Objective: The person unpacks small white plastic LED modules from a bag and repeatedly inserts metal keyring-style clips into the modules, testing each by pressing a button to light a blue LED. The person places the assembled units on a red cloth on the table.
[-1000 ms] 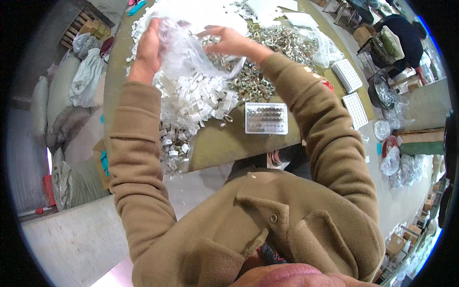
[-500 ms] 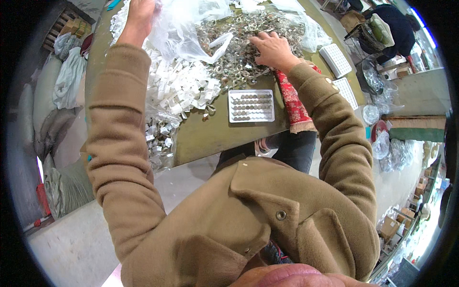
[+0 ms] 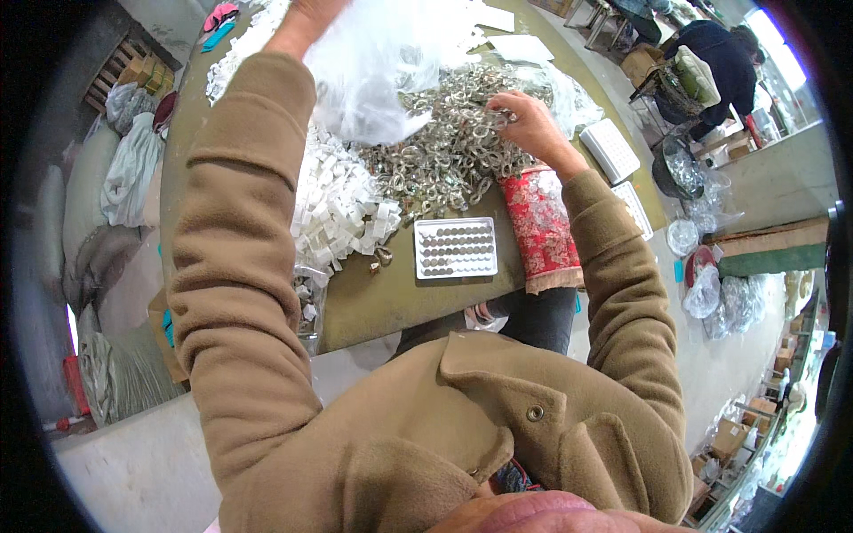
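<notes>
- Upper centre: right hand [image 3: 533, 129], curled at metal pieces [image 3: 444, 147]; cannot tell whether gripping any.
- Upper edge, left of centre: left hand [image 3: 316, 11], partly out of frame, by bag [image 3: 360, 84]; cannot tell grip.
- Changed within one second: right hand now away from bag; work apparently centred on metal pieces.

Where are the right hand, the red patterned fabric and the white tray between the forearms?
right hand [image 3: 536, 131], head view: middle of the hand
red patterned fabric [image 3: 542, 231], head view: its patterned middle
white tray [image 3: 457, 275], head view: near rim
</notes>
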Tool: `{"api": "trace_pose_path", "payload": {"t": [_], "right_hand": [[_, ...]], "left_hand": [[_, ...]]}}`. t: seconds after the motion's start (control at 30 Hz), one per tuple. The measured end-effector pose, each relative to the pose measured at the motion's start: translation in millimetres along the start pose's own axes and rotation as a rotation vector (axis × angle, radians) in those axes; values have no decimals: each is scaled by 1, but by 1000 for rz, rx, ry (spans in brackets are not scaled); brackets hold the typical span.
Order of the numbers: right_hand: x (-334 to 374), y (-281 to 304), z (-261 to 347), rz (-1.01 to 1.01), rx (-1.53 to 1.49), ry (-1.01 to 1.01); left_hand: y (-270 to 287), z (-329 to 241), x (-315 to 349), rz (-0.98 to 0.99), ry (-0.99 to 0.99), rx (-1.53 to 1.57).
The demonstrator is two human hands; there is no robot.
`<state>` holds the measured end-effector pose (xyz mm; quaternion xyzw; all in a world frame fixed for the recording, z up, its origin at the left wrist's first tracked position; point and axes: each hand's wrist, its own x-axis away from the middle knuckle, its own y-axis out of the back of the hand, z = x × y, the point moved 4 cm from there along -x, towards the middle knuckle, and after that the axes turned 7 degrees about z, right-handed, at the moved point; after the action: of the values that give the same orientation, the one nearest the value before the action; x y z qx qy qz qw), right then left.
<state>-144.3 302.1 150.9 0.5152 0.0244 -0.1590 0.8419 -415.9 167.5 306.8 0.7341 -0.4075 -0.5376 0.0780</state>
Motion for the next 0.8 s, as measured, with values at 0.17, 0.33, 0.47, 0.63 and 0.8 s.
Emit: {"api": "trace_pose_path", "payload": {"t": [0.17,0.33,0.47,0.63,0.8], "right_hand": [[-3,26,10,-85,-211,3],[-43,18,63,-50,55,270],[-129,-8,89,50,278,86],[-160,-72,89,-96,203,96],[-134,-127,93,-195,87,309]], "left_hand": [[-47,6,67,206,351,-436],[-75,-15,83,178,658,278],[-49,-56,62,56,247,-189],[-42,-81,80,398,370,102],[-35,-81,138,334,337,-601]]}}
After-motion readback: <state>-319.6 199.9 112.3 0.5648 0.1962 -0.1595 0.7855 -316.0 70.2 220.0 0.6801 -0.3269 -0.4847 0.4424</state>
